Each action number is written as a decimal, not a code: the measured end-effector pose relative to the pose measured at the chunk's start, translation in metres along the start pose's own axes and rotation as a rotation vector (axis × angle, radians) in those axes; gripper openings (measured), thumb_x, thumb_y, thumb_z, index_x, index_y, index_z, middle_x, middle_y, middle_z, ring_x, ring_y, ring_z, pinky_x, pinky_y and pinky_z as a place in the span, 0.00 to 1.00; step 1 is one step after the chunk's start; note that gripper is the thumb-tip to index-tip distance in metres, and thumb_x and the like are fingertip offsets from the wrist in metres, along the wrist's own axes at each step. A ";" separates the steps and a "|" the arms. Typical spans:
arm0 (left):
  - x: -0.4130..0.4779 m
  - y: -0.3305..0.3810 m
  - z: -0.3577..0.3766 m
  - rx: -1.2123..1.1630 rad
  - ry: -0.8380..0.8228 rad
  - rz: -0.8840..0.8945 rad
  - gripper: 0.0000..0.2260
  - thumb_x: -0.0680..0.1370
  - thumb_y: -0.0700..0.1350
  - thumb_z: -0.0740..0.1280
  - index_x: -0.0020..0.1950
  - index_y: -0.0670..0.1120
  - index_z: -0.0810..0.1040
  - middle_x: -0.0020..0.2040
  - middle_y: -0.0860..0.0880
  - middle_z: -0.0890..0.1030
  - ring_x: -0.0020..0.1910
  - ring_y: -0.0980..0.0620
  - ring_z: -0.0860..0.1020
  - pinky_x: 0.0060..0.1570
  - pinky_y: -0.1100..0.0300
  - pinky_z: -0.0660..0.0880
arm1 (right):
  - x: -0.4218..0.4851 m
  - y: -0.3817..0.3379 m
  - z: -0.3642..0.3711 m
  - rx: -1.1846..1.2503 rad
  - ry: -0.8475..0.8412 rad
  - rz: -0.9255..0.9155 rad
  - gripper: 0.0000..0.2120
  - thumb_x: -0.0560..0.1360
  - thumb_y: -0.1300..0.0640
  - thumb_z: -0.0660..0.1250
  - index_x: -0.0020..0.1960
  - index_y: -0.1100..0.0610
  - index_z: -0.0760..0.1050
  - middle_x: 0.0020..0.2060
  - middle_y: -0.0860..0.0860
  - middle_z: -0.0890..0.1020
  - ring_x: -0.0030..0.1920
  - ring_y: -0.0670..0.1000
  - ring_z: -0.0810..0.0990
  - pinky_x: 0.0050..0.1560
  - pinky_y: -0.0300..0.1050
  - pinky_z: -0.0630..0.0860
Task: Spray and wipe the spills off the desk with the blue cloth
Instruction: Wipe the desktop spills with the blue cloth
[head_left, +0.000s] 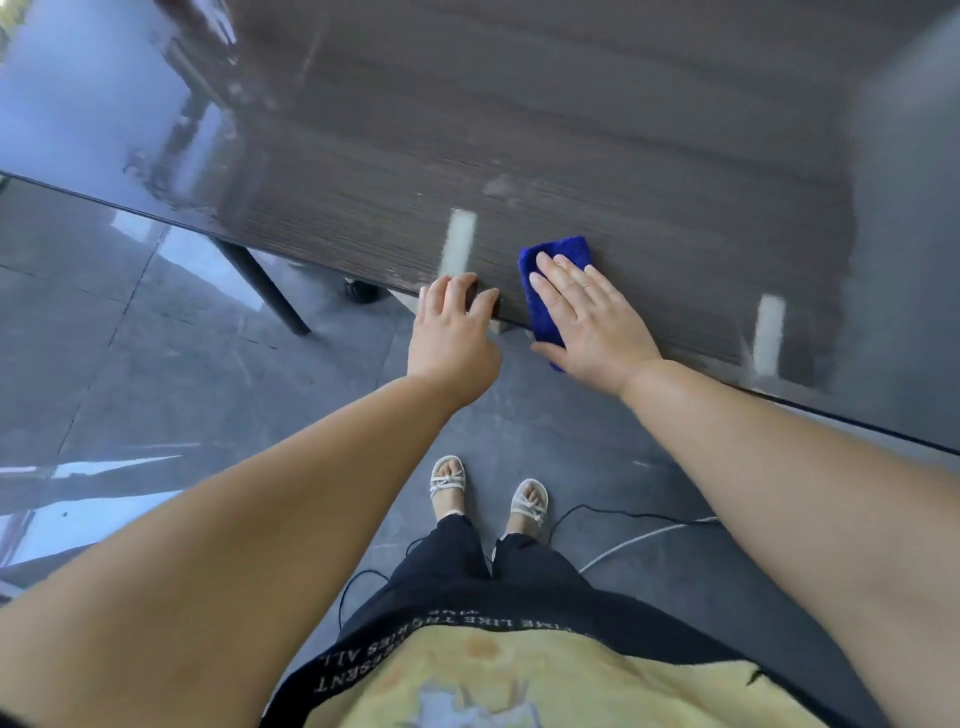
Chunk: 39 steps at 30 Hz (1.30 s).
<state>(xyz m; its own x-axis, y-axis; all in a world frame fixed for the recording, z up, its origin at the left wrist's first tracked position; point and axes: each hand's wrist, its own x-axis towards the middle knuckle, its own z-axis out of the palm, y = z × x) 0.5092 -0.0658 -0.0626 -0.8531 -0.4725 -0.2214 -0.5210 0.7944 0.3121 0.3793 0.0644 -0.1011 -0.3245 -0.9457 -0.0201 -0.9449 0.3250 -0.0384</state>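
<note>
My right hand (587, 317) lies flat, fingers straight, pressing the blue cloth (557, 253) onto the near edge of the surface (571, 130). My left hand (452, 327) sits just to its left, released, its bent fingertips resting on that same edge and holding nothing. I judge this to be the wiping step, as no spray bottle is in view. A wet sheen (171, 156) shows at the far left, so next I should sweep the cloth leftward and away, pressing evenly.
</note>
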 end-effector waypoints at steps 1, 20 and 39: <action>0.000 0.012 0.003 0.012 -0.010 0.030 0.24 0.74 0.43 0.61 0.70 0.43 0.67 0.72 0.42 0.63 0.72 0.40 0.58 0.73 0.50 0.54 | -0.013 0.009 -0.001 -0.005 0.013 0.010 0.36 0.72 0.47 0.70 0.71 0.65 0.64 0.71 0.60 0.66 0.71 0.59 0.66 0.70 0.55 0.59; 0.011 0.150 0.039 0.170 -0.204 0.175 0.26 0.77 0.46 0.61 0.74 0.47 0.59 0.74 0.44 0.56 0.73 0.41 0.52 0.70 0.48 0.61 | -0.228 0.159 -0.009 -0.091 -0.015 0.281 0.40 0.68 0.50 0.74 0.71 0.67 0.62 0.72 0.62 0.65 0.70 0.62 0.66 0.70 0.56 0.60; 0.031 0.123 0.010 -0.036 -0.229 0.203 0.23 0.75 0.38 0.59 0.71 0.47 0.68 0.69 0.47 0.67 0.69 0.46 0.62 0.68 0.57 0.60 | -0.186 0.129 -0.008 -0.088 -0.003 0.198 0.40 0.67 0.48 0.75 0.70 0.66 0.64 0.70 0.63 0.67 0.69 0.62 0.69 0.68 0.57 0.61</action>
<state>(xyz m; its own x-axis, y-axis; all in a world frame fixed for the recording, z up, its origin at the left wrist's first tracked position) 0.4190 0.0211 -0.0405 -0.9135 -0.2039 -0.3520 -0.3444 0.8481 0.4026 0.3173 0.2818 -0.0944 -0.5044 -0.8632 -0.0213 -0.8627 0.5028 0.0537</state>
